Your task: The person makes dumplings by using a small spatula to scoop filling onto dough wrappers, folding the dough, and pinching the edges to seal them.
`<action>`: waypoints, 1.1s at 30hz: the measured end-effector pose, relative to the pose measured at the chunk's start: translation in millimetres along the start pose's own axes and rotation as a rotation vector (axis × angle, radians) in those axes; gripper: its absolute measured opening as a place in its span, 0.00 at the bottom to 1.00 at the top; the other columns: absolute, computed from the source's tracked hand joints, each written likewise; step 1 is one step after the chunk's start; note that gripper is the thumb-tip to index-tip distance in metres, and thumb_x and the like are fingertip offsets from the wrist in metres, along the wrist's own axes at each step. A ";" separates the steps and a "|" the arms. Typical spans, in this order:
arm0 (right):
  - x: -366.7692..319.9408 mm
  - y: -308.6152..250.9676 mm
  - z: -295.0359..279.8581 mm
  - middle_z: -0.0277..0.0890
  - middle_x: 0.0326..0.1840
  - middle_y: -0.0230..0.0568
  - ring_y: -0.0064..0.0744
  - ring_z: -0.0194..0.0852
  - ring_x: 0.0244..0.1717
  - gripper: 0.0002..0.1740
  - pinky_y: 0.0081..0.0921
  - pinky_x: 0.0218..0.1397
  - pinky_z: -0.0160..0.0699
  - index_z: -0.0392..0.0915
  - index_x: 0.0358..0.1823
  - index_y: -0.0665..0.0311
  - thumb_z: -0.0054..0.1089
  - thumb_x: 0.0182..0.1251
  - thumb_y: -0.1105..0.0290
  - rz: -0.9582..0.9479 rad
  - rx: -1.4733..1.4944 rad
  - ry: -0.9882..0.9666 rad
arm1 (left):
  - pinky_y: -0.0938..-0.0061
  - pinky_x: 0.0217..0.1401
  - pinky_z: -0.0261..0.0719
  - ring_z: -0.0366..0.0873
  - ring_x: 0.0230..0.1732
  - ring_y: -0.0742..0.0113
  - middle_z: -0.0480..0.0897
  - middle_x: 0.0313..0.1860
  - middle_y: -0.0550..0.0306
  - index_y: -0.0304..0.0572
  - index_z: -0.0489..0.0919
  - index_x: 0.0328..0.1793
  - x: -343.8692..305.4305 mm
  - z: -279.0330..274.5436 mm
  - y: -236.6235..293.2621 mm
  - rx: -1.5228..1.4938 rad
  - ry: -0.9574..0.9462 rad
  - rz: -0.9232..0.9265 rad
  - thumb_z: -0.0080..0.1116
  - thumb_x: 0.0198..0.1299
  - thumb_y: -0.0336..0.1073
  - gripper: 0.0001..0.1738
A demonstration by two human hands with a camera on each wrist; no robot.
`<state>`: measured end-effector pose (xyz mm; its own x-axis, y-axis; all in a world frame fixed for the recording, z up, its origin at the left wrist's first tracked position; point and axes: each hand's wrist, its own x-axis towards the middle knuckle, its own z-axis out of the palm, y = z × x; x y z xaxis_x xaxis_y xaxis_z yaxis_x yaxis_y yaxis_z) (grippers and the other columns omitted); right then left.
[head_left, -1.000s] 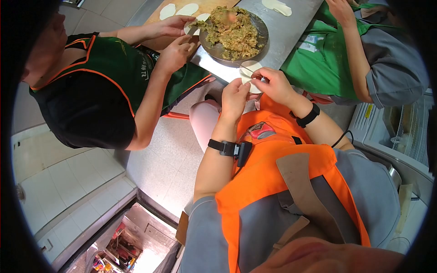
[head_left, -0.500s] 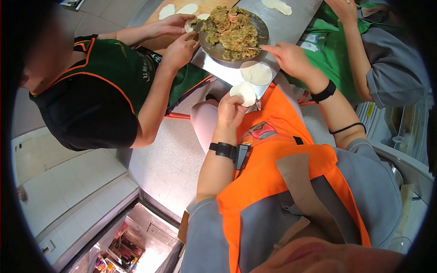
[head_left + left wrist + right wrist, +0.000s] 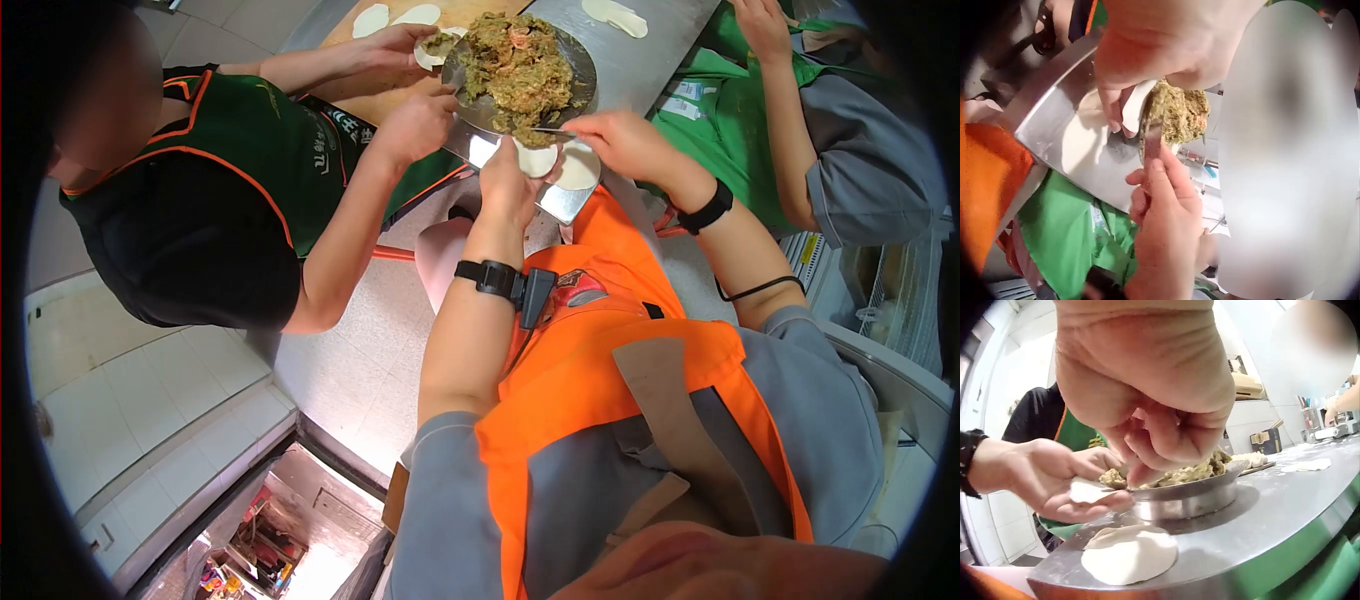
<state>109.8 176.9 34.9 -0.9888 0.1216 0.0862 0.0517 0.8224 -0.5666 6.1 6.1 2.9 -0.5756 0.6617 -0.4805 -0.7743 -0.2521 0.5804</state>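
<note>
My left hand (image 3: 508, 182) holds a round white dough wrapper (image 3: 538, 162) close by the front rim of a shallow metal bowl (image 3: 1185, 505). Inside the bowl is a heap of greenish chopped filling (image 3: 520, 70). My right hand (image 3: 632, 148) grips a flat metal spatula (image 3: 1153, 139), its blade over the near edge of the filling. In the right wrist view a small lump of filling (image 3: 1112, 479) shows at the held wrapper's edge. More wrappers (image 3: 1129, 555) lie on the metal table, just below my hands.
To the left, a person in a dark green apron (image 3: 270, 150) handles another wrapper (image 3: 430, 52) with filling on it. Someone in a bright green apron (image 3: 715, 130) sits at the right. Further wrappers (image 3: 614, 16) lie on the metal table (image 3: 655, 45) and on a wooden board (image 3: 345, 35).
Both hands were together at a wrapper; then the right hand went to the bowl with the spatula. The left hand has since brought its wrapper forward to the bowl's rim.
</note>
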 end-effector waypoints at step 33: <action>-46.5 -64.0 6.9 0.76 0.25 0.34 0.24 0.75 0.27 0.11 0.25 0.31 0.72 0.80 0.48 0.66 0.52 0.72 0.69 0.253 0.648 -0.030 | 0.45 0.70 0.70 0.71 0.66 0.37 0.73 0.64 0.36 0.29 0.63 0.68 -56.8 0.1 21.3 -0.280 -0.047 0.122 0.29 0.78 0.45 0.26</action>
<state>151.5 114.8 61.5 -0.9613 0.2426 -0.1302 0.1962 0.2717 -0.9422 22.3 -36.8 42.6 -0.6609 0.6449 -0.3838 -0.7465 -0.5120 0.4250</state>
